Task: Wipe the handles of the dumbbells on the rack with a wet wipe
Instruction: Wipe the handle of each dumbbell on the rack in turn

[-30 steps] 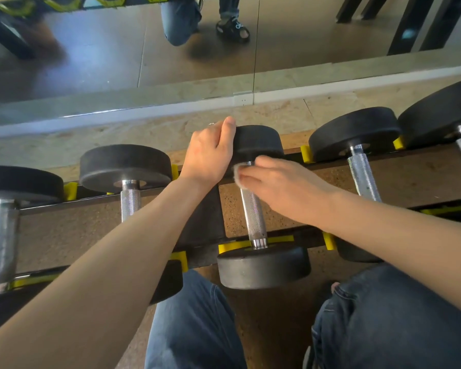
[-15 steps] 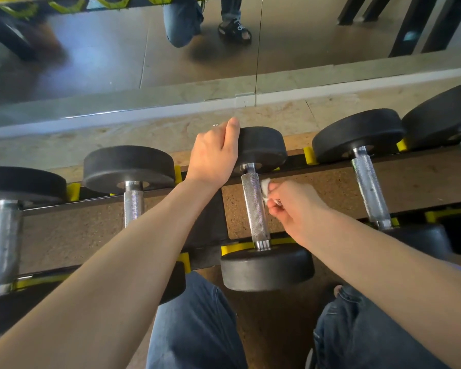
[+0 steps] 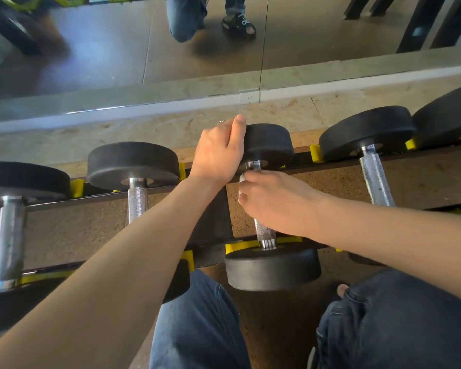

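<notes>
A small black dumbbell (image 3: 272, 267) lies across the rack (image 3: 213, 251) in the middle of the view. My left hand (image 3: 220, 153) grips its far head from the left side. My right hand (image 3: 274, 202) is wrapped over the upper part of the chrome handle (image 3: 264, 234) and holds a white wet wipe (image 3: 242, 179) against it. Only a bit of the wipe shows past my fingers. The lower end of the handle is bare.
More dumbbells lie on the rack: two to the left (image 3: 133, 171) (image 3: 11, 209) and two to the right (image 3: 370, 145) (image 3: 447, 115). Yellow cradles (image 3: 76, 187) separate them. A wall mirror (image 3: 224, 49) stands behind. My knees in jeans (image 3: 197, 320) are below the rack.
My right hand with the wipe has gone back over the top of the handle, up toward the far head, after being off to the handle's right side. My left hand has stayed put.
</notes>
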